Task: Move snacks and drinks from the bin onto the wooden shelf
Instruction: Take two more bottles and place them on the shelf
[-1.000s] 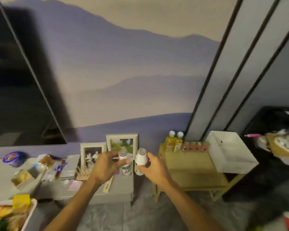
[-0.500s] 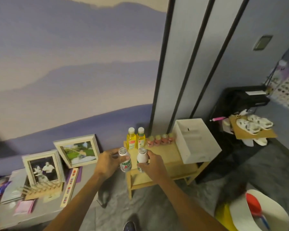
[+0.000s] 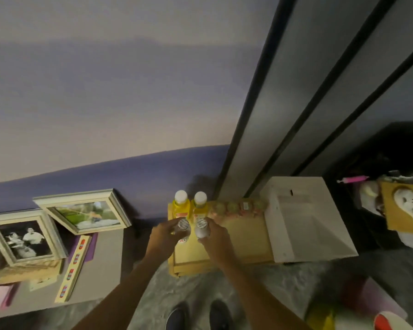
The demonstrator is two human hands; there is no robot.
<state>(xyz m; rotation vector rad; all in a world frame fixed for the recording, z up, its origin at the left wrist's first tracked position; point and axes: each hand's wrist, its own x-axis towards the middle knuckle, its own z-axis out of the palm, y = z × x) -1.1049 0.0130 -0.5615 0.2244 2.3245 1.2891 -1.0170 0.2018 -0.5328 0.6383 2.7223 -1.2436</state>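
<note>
Each of the hands grips one small white bottle around its body: the left hand (image 3: 163, 234) holds the labelled bottle (image 3: 183, 231), the right hand (image 3: 216, 236) the plain bottle (image 3: 201, 229), both upright over the wooden shelf (image 3: 243, 236), just before the yellow drinks (image 3: 181, 206). They look light, rigid and smooth, probably plastic though blur hides detail, so a mid-body grip suits setting them down without tipping.

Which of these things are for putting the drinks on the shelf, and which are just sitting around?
For the job: wooden shelf, two white bottles, one in the left hand and one in the right hand, yellow drinks, small cups.

Just lying about: photo frames, white box, slippers.
</note>
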